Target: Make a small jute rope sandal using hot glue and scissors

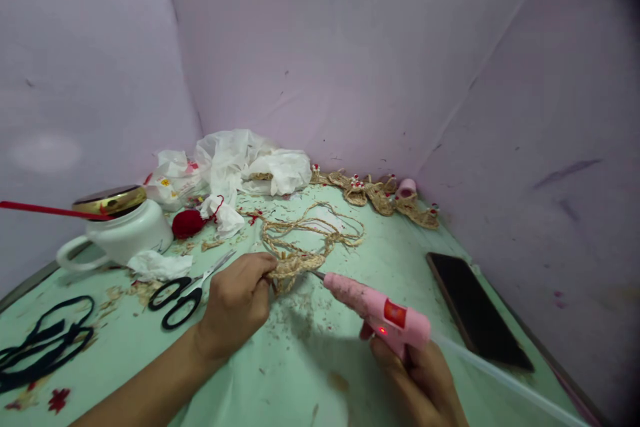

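Note:
My left hand point(235, 303) is closed in a pinch on a small woven jute piece point(293, 267) that lies on the green table point(300, 373); loose jute cord point(310, 230) trails from it toward the back. My right hand point(423, 380) grips a pink hot glue gun point(380, 310) by the handle, a red light lit on its side. The gun's metal nozzle points left and touches or nearly touches the jute piece. A clear glue stick point(505, 380) sticks out behind the gun.
Black-handled scissors point(185, 293) lie left of my left hand. A white mug with a gold lid point(117, 227), a red yarn ball point(187, 223), crumpled plastic bags point(240, 167), finished jute shapes point(385, 197), a dark phone point(477, 310) and black straps point(45, 340) surround the spot.

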`<action>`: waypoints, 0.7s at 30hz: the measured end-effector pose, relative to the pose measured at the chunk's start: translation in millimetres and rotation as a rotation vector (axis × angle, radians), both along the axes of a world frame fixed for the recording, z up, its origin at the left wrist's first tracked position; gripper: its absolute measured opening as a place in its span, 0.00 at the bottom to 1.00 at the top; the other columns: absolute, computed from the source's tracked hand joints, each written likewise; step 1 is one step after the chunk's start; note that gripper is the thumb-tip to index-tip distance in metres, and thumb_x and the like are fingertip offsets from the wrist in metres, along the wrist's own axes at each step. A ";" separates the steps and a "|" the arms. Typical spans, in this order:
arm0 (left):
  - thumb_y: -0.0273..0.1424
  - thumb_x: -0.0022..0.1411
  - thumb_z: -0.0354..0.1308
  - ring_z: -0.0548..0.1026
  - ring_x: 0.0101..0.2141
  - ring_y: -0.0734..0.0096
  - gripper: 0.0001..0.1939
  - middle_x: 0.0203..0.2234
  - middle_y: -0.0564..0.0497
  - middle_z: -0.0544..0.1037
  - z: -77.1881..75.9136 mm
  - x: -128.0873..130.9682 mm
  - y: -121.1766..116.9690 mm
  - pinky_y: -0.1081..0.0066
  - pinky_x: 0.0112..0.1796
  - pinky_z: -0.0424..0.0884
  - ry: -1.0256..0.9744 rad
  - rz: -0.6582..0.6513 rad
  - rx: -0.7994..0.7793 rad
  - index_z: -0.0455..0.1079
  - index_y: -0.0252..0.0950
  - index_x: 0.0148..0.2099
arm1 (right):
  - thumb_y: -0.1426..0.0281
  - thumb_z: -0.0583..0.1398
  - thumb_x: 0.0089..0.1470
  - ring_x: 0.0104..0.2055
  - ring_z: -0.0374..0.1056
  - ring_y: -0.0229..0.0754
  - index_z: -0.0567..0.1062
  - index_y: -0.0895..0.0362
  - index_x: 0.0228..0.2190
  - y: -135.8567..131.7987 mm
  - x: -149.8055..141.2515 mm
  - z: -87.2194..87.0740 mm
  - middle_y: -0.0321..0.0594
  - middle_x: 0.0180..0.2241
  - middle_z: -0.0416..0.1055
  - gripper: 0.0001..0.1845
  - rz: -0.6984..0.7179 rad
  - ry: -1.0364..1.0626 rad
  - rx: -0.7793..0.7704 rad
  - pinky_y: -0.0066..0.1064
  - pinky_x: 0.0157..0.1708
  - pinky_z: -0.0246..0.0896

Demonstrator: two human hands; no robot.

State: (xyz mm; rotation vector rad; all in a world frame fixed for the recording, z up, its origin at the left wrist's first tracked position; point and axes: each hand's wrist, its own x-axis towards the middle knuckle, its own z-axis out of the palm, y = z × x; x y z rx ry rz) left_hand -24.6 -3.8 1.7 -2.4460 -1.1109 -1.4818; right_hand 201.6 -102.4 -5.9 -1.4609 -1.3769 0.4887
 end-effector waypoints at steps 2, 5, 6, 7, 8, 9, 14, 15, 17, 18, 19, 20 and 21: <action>0.18 0.53 0.48 0.76 0.35 0.68 0.11 0.32 0.47 0.77 0.9 0.7 -0.9 0.70 0.38 0.72 -0.028 -0.020 -0.041 0.68 0.35 0.36 | 0.58 0.59 0.48 0.27 0.69 0.45 0.77 0.54 0.31 5.5 6.6 8.0 0.40 0.26 0.75 0.14 0.011 0.038 -0.032 0.30 0.24 0.66; 0.20 0.52 0.49 0.75 0.33 0.68 0.09 0.30 0.48 0.76 8.1 4.4 -4.9 0.70 0.35 0.72 -0.095 -0.032 -0.191 0.69 0.35 0.33 | 0.57 0.61 0.45 0.18 0.63 0.39 0.74 0.56 0.25 21.0 18.6 20.6 0.35 0.17 0.68 0.14 -0.008 0.168 -0.161 0.28 0.17 0.60; 0.21 0.51 0.50 0.74 0.30 0.69 0.08 0.27 0.50 0.76 11.9 6.1 -6.7 0.71 0.32 0.71 -0.132 -0.028 -0.297 0.69 0.35 0.31 | 0.57 0.62 0.44 0.16 0.62 0.38 0.73 0.56 0.23 27.8 22.4 24.7 0.33 0.15 0.65 0.14 -0.018 0.229 -0.226 0.27 0.16 0.58; 0.23 0.50 0.51 0.73 0.27 0.70 0.07 0.25 0.51 0.75 16.1 7.8 -8.6 0.72 0.28 0.70 -0.182 -0.027 -0.439 0.69 0.35 0.30 | 0.57 0.63 0.42 0.16 0.61 0.37 0.71 0.57 0.22 35.2 25.8 28.4 0.32 0.15 0.63 0.15 -0.045 0.295 -0.277 0.27 0.15 0.56; 0.24 0.49 0.52 0.72 0.24 0.71 0.05 0.22 0.52 0.74 20.3 9.4 -10.6 0.73 0.25 0.68 -0.245 -0.041 -0.613 0.70 0.35 0.28 | 0.57 0.64 0.40 0.15 0.61 0.36 0.70 0.57 0.22 43.0 28.5 31.7 0.31 0.15 0.63 0.16 -0.063 0.351 -0.327 0.26 0.14 0.56; 0.26 0.48 0.54 0.70 0.21 0.73 0.04 0.19 0.53 0.73 24.3 11.0 -12.7 0.75 0.22 0.66 -0.316 -0.072 -0.802 0.70 0.35 0.27 | 0.58 0.65 0.38 0.15 0.60 0.35 0.70 0.57 0.21 51.1 30.4 34.3 0.30 0.15 0.62 0.16 -0.070 0.389 -0.371 0.26 0.14 0.55; 0.30 0.41 0.62 0.67 0.16 0.78 0.13 0.16 0.55 0.72 32.5 15.8 -22.7 0.79 0.17 0.63 -0.646 -0.268 -1.515 0.67 0.32 0.31 | 0.57 0.65 0.36 0.16 0.60 0.34 0.72 0.60 0.19 92.7 30.5 32.1 0.34 0.15 0.65 0.18 0.013 0.375 -0.483 0.26 0.17 0.56; 0.30 0.40 0.64 0.67 0.15 0.78 0.16 0.16 0.55 0.72 31.8 16.4 -24.5 0.79 0.16 0.63 -0.695 -0.272 -1.569 0.65 0.33 0.33 | 0.56 0.64 0.36 0.17 0.61 0.35 0.72 0.60 0.18 99.8 29.9 29.4 0.36 0.15 0.66 0.18 0.028 0.347 -0.502 0.27 0.17 0.57; 0.30 0.40 0.65 0.66 0.15 0.78 0.20 0.15 0.57 0.72 29.7 17.0 -27.0 0.80 0.15 0.62 -0.777 -0.270 -1.619 0.61 0.35 0.35 | 0.55 0.64 0.37 0.17 0.61 0.37 0.72 0.60 0.14 109.5 29.8 25.5 0.37 0.13 0.65 0.20 0.028 0.263 -0.529 0.29 0.18 0.57; 0.30 0.39 0.65 0.66 0.14 0.78 0.20 0.15 0.58 0.71 28.7 17.2 -27.5 0.80 0.14 0.62 -0.803 -0.269 -1.632 0.60 0.36 0.34 | 0.54 0.64 0.37 0.17 0.61 0.38 0.71 0.59 0.12 111.1 30.2 25.2 0.36 0.11 0.63 0.21 0.011 0.212 -0.535 0.29 0.18 0.57; 0.30 0.39 0.65 0.66 0.14 0.79 0.20 0.14 0.59 0.70 27.8 17.1 -27.4 0.81 0.14 0.62 -0.827 -0.268 -1.646 0.58 0.36 0.33 | 0.55 0.64 0.38 0.18 0.62 0.40 0.71 0.59 0.11 109.9 30.7 26.7 0.36 0.10 0.62 0.21 -0.018 0.161 -0.535 0.30 0.19 0.57; 0.29 0.39 0.65 0.66 0.14 0.79 0.19 0.13 0.59 0.69 27.3 16.9 -26.8 0.81 0.13 0.62 -0.848 -0.268 -1.661 0.57 0.37 0.31 | 0.55 0.64 0.39 0.19 0.63 0.42 0.72 0.58 0.12 105.8 31.0 29.9 0.36 0.10 0.62 0.20 -0.051 0.097 -0.510 0.31 0.21 0.57; 0.29 0.39 0.64 0.65 0.14 0.79 0.19 0.12 0.60 0.69 27.1 16.7 -25.8 0.82 0.13 0.62 -0.868 -0.266 -1.682 0.56 0.37 0.30 | 0.56 0.63 0.42 0.24 0.66 0.44 0.74 0.58 0.16 98.9 30.8 34.6 0.39 0.14 0.66 0.18 -0.079 0.041 -0.474 0.32 0.24 0.59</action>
